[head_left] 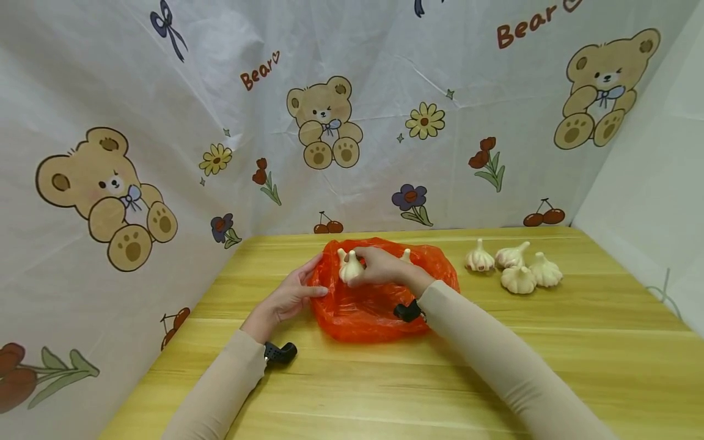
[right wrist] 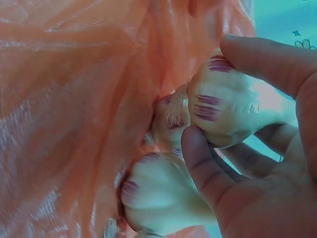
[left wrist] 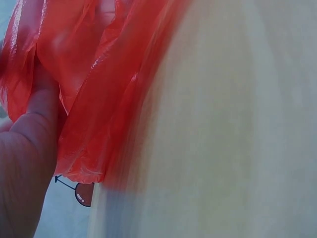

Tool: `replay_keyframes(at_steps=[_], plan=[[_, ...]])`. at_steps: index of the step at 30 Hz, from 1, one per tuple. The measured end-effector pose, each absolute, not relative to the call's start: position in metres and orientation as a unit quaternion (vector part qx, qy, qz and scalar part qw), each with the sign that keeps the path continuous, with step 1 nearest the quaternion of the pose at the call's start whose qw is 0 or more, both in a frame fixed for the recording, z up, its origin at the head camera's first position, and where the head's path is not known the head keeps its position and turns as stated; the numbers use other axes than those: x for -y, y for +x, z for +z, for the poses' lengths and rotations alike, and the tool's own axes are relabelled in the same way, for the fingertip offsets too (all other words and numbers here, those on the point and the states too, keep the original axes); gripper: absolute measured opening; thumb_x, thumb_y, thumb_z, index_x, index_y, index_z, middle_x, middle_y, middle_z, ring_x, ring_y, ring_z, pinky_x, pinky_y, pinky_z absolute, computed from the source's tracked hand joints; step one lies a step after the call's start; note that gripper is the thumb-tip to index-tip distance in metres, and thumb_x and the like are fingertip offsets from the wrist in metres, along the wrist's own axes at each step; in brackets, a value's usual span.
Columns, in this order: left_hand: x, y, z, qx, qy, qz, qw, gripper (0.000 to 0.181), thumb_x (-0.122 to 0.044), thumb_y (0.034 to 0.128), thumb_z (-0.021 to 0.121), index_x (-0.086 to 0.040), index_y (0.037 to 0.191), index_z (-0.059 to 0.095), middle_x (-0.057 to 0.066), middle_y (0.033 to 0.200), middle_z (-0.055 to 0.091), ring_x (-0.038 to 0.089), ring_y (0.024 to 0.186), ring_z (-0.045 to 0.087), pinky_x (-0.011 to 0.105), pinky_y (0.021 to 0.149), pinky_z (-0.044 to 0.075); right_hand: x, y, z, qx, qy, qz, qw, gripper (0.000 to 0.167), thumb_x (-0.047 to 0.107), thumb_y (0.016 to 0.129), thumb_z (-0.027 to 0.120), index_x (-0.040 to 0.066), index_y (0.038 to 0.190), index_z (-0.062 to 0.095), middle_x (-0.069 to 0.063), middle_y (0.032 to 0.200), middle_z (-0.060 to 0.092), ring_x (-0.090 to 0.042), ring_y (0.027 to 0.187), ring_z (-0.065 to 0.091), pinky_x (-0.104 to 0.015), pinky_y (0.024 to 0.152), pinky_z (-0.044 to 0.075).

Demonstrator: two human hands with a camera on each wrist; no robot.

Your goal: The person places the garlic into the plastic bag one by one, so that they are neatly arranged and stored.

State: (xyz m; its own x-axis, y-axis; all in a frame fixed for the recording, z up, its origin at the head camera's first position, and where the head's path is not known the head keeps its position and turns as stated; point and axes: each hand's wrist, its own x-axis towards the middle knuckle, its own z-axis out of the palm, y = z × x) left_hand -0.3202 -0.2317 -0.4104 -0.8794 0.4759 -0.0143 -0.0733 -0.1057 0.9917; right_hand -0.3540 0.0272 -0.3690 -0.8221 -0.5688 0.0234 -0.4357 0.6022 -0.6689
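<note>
A red plastic bag (head_left: 379, 327) lies on the table with its mouth spread wide. At its left side my left hand (head_left: 291, 296) holds the rim, and the thumb (left wrist: 44, 96) is partly covered by red film. My right hand (head_left: 376, 266) reaches over the bag and pinches a garlic bulb (head_left: 351, 269) between thumb and fingers, its purple-streaked base showing in the right wrist view. Just behind it, another garlic bulb (head_left: 341, 254) is inside the bag. One more bulb (head_left: 406, 255) shows above my right wrist, mostly hidden. Beneath the held bulb in the right wrist view rests a garlic bulb (right wrist: 158, 193).
Several garlic bulbs (head_left: 518, 279) stand grouped on the wooden table (head_left: 352, 391) to the right of the bag. A white cloth (head_left: 374, 195) printed with bears hangs behind and at the left. On the right is a white wall (head_left: 660, 201) with a thin cord.
</note>
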Motion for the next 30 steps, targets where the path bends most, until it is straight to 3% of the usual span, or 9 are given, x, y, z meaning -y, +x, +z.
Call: replay_keyframes(at_steps=[9, 19, 30], plan=[[0.232, -0.321, -0.412, -0.645, 0.165, 0.722, 0.19, 0.096, 0.011, 0.092, 0.065, -0.027, 0.167, 0.018, 0.005, 0.174, 0.016, 0.036, 0.154, 0.03, 0.04, 0.107, 0.054, -0.017, -0.351, -0.383, -0.895, -0.286, -0.333, 0.08, 0.053, 0.028, 0.081, 0.087, 0.008, 0.124, 0.064, -0.006, 0.112, 0.068, -0.018, 0.09, 0.06, -0.028, 0.079, 0.056], [0.233, -0.322, -0.414, -0.649, 0.162, 0.718, 0.19, 0.095, 0.009, 0.0927, 0.066, -0.029, 0.166, 0.019, 0.005, 0.173, 0.02, 0.035, 0.154, 0.032, 0.042, 0.108, 0.053, -0.015, -0.343, -0.39, -0.911, -0.279, -0.296, 0.062, 0.066, 0.035, 0.081, 0.086, 0.013, 0.138, 0.062, -0.008, 0.125, 0.07, -0.021, 0.104, 0.064, -0.037, 0.096, 0.057], [0.233, -0.324, -0.415, -0.644, 0.161, 0.723, 0.193, 0.096, 0.009, 0.0916, 0.068, -0.03, 0.166, 0.021, 0.005, 0.173, 0.02, 0.032, 0.153, 0.033, 0.041, 0.107, 0.054, -0.017, -0.342, -0.391, -0.912, -0.28, -0.292, 0.06, 0.065, 0.038, 0.081, 0.086, 0.011, 0.135, 0.061, -0.009, 0.124, 0.07, -0.02, 0.104, 0.065, -0.037, 0.098, 0.057]])
